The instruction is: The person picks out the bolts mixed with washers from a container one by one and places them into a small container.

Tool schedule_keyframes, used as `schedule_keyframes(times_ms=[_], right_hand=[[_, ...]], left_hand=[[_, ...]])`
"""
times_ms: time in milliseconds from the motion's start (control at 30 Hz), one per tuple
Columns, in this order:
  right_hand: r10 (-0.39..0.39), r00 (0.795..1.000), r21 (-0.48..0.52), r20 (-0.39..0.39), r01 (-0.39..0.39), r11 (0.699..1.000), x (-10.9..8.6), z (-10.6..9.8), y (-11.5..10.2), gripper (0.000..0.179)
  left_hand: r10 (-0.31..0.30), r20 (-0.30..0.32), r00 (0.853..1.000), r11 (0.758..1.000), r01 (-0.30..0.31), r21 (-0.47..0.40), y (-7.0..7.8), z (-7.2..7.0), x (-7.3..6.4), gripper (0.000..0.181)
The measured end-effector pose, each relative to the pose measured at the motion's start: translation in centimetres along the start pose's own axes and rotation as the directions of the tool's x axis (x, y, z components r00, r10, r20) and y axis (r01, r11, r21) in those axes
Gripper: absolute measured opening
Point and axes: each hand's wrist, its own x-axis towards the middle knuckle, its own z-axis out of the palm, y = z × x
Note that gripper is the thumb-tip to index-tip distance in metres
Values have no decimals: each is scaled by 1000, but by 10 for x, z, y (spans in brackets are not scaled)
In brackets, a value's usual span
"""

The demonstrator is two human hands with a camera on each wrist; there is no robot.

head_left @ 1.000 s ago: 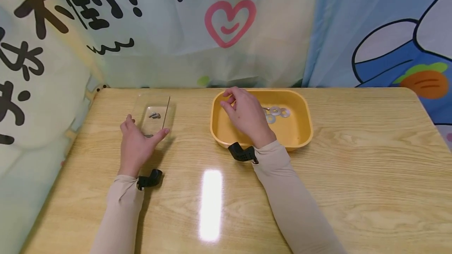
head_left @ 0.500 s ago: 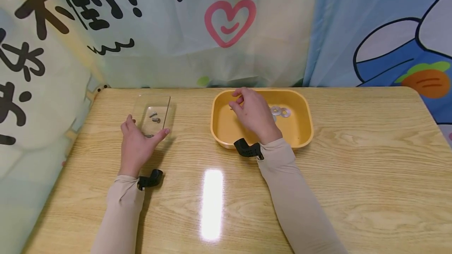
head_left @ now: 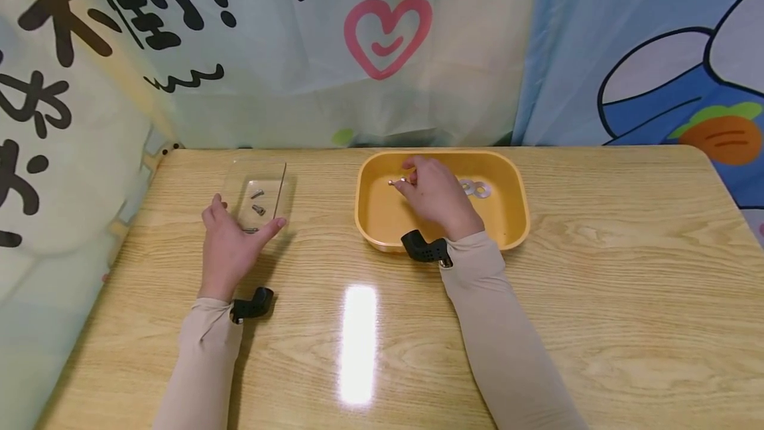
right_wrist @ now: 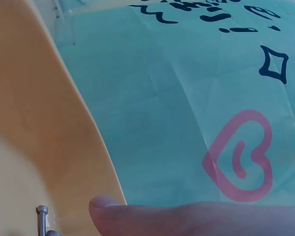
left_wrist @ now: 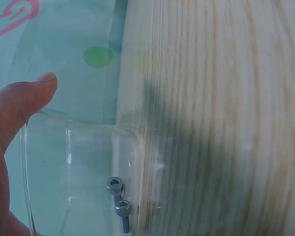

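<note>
My left hand (head_left: 233, 244) grips the near end of a clear plastic box (head_left: 246, 181), its thumb along the right side and its fingers on the left. A few socket-head screws (head_left: 258, 209) lie in the box; two screws (left_wrist: 122, 209) show through its wall in the left wrist view. Inside the yellow tray (head_left: 376, 217), my right hand (head_left: 438, 198) is low with bent fingers. Screws (right_wrist: 42, 216) show right by its fingertips, heads pointing left in the head view; I cannot tell whether they are pinched. Flat washers (head_left: 482, 190) lie to the right, partly hidden by the hand.
Box and tray stand apart near the back of the wooden table (head_left: 627, 271). A printed curtain (head_left: 477, 52) hangs right behind the table's back edge. A black camera mount sits on each wrist.
My right hand has shifted right and slightly nearer inside the tray, and screw ends have come into sight at its fingertips. Screws in the box have rolled apart; my left hand stays put.
</note>
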Motion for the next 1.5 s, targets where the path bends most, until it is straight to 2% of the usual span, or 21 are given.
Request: schedule_keyframes(times_ms=[533,800,933,1000,1100,1233,1500], right_hand=[[4,1000,-2,25,-4,1000,3,-1,-7,44],[32,997,-67,72,-27,997,6,-13,-12,43],[49,993,-131,107,-35,991,8,-20,-13,42],[39,990,-188,134,-14,982,9,-21,-14,41],[-5,983,-286,185,59,956,11,-21,-15,40],[-50,965,-358,257,143,923,14,-21,-14,40],[-31,945,-420,324,174,891,22,-17,-12,35]], left_hand=[[-37,1,999,999,37,-3,0,-6,-4,126],[-16,1,1000,1000,16,-1,1,-5,-1,126],[-12,4,1000,1000,12,3,1,-4,0,126],[-11,4,1000,1000,11,2,2,-4,0,126],[-11,3,1000,1000,11,4,3,-4,-1,125],[-10,2,1000,1000,10,4,4,-4,-2,124],[-20,11,1000,1000,20,0,4,-4,-4,125]])
